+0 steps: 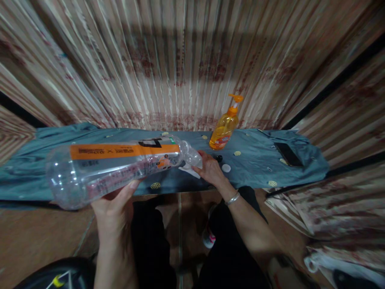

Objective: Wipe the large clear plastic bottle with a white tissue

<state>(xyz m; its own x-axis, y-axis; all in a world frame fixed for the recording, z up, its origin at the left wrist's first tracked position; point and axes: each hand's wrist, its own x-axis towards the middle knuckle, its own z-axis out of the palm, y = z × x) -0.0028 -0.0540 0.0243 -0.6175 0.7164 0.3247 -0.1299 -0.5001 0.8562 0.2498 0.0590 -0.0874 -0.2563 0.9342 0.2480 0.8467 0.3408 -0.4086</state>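
My left hand (116, 202) grips a large clear plastic bottle (90, 172) with an orange and grey label from below. The bottle lies nearly level, its neck pointing right. At its mouth, my right hand (212, 170) has its fingers closed on a small clear plastic container (195, 158); whether the two touch I cannot tell. Any liquid inside the large bottle is hard to make out. Beneath the hands there is a white flat piece (191, 171) on the cloth. Close to my right hand are a small black object (219, 158) and a round white cap (226, 168).
An orange pump bottle (223, 131) of yellow liquid stands at the back of the narrow table, which is covered by a blue-green cloth (252, 166). A dark phone (288, 155) lies to the right. Striped curtains (168, 72) hang behind and at both sides.
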